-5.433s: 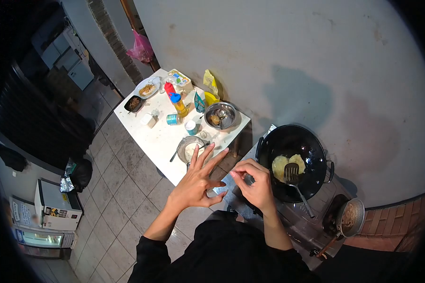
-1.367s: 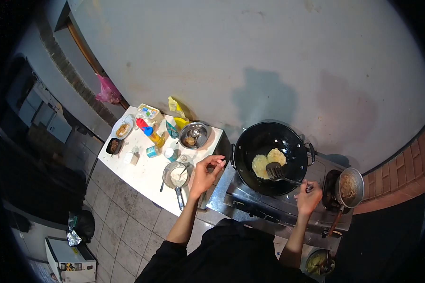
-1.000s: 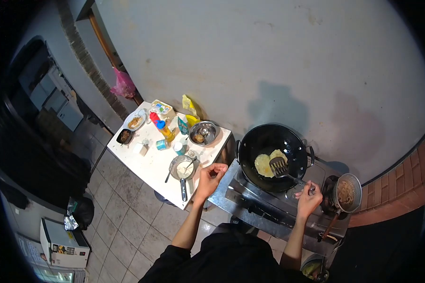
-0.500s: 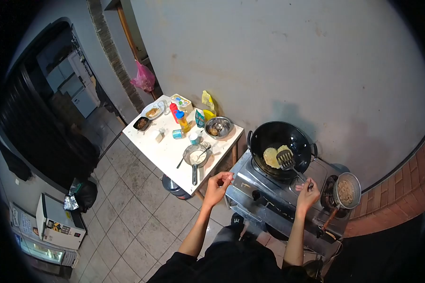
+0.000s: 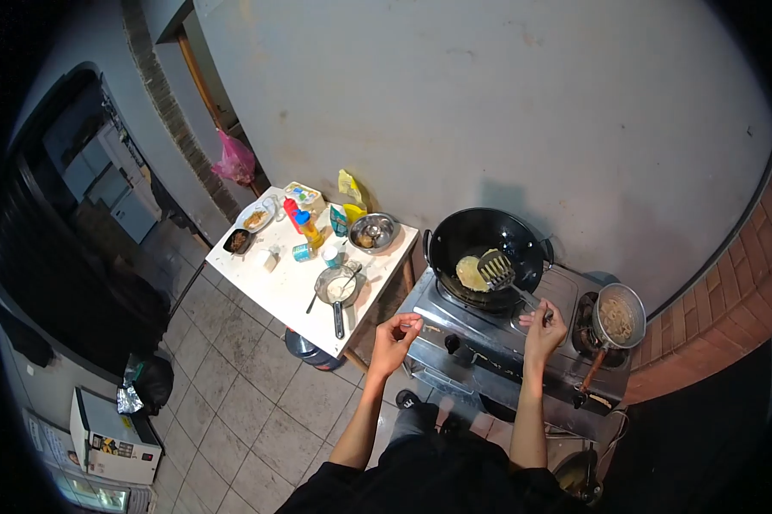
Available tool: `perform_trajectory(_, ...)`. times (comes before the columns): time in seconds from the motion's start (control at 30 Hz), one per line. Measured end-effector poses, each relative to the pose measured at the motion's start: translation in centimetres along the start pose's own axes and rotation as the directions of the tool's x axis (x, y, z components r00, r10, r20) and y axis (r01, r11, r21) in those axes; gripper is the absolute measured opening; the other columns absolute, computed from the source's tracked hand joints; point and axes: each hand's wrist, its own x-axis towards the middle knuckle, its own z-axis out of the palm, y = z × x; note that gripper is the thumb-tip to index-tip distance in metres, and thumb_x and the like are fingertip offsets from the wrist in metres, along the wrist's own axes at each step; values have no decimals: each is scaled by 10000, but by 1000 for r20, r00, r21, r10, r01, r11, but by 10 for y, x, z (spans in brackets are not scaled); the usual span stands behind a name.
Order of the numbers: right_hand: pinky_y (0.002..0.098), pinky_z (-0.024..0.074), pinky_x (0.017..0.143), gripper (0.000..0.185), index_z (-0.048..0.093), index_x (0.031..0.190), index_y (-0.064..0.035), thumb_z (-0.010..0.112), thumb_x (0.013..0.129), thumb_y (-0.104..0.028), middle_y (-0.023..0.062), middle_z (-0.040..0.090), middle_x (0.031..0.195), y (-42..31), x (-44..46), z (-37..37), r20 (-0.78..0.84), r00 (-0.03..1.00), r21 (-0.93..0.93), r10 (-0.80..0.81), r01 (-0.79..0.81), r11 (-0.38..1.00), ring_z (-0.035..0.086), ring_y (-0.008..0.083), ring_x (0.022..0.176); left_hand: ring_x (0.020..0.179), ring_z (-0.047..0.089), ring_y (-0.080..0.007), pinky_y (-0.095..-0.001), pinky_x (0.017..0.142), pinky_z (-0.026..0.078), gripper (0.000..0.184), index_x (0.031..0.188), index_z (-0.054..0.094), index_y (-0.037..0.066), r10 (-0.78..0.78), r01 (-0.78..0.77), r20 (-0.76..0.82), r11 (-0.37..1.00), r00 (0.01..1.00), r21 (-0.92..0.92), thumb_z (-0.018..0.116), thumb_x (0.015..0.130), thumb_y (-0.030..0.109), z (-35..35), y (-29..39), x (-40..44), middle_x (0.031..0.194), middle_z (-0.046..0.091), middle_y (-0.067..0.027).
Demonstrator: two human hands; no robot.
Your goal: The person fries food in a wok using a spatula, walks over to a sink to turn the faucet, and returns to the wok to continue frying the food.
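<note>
With the wok (image 5: 454, 236) taken as the centre of the dial, the right hand (image 5: 542, 332) is found at about five o'clock, above the stove (image 5: 480, 330). Its fingers are closed around the handle of a slotted spatula (image 5: 502, 278), by which the handle is held slanting up towards ten o'clock, so that the head is kept inside the wok. A pale yellow piece of food (image 5: 469, 272) is seen in the wok at eight o'clock, just beside the head; more yellow food is partly covered by the head, and whether it is touched cannot be told.

The left hand (image 5: 393, 343) is held at eight o'clock, near the stove's edge. Its fingers are loosely curled, with the thumb brought close to the fingertips; whether anything small is pinched there cannot be told.

At four o'clock a saucepan (image 5: 640, 313) of brownish food is set on the stove, its handle pointed towards seven. At nine o'clock lies the counter (image 5: 292, 291). Around the counter's own middle, a pan (image 5: 321, 283) with white contents is placed at four o'clock, a metal bowl (image 5: 391, 231) at two, and a black dish (image 5: 239, 242) at ten.
</note>
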Motion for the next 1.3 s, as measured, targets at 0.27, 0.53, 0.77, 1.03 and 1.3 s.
perform_trajectory(0.27,233,482,423,160,612,983,66,546,950,-76,61,570,616,-17,11,11,14,1000,23,14,-14,1000,626,146,499,749,565,-40,-202,687,462,172,1006,669,-24,-28,28,-6,998,1000,47,676,892,104,9,8,29,823,669,2)
perform_trajectory(0.53,237,459,397,131,612,957,51,528,940,-48,51,556,606,-18,17,17,-5,998,39,64,-64,997,608,140,473,906,610,-161,-294,739,511,314,1139,636,32,133,-103,-103,960,986,262,691,873,190,5,-33,88,1041,645,-115)
perform_trajectory(0.77,237,470,396,170,634,971,56,520,948,-68,34,533,609,-19,23,10,-49,985,104,166,-160,982,597,140,459,941,630,-288,-352,768,516,341,1136,634,22,284,-204,-87,840,955,503,698,849,195,7,-54,119,1066,627,-183)
perform_trajectory(1.03,223,457,406,206,645,1003,48,515,968,-109,16,520,614,-18,30,5,-32,982,150,189,-182,972,580,120,459,955,634,-282,-354,781,514,368,1152,626,-7,230,-159,-117,887,966,433,703,845,181,13,-59,124,1062,630,-193)
perform_trajectory(1.3,227,461,410,215,646,1006,40,515,974,-126,16,526,621,-19,29,9,-6,975,149,224,-220,964,597,123,477,887,638,-229,-319,772,514,388,1182,611,-24,200,-142,-109,906,974,400,701,856,164,10,-58,123,1031,637,-174)
